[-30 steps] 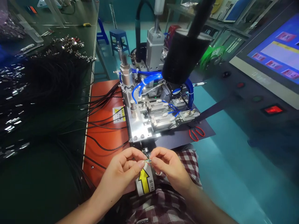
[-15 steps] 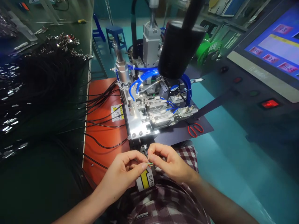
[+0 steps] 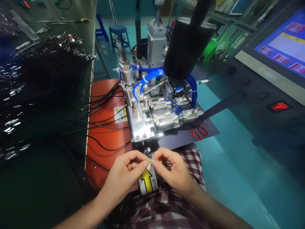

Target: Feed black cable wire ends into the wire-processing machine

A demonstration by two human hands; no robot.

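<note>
Thin coloured wires (image 3: 150, 161), green and orange among them, bridge the small gap between my fingertips. My left hand (image 3: 130, 168) pinches them from the left with thumb and forefinger. From the right, my right hand (image 3: 172, 165) has its thumb and forefinger closed on the wires' other end. Just beyond the fingertips is a small dark metal fixture (image 3: 147, 151) at the front of the machine (image 3: 157, 111). Below my hands lies a white label with a yellow arrow (image 3: 147, 183).
Black cables (image 3: 107, 125) cross an orange-red board (image 3: 105, 92) into the machine's left side. A large cable bundle (image 3: 54, 63) covers the dark bench at left. Red-handled scissors (image 3: 200, 133) lie at right, below a control screen (image 3: 281, 47). A black cylinder (image 3: 188, 51) hangs over the machine.
My right fingertips have come down onto the wires, and both hands have drawn closer together and slightly up. The camera view has shifted a little.
</note>
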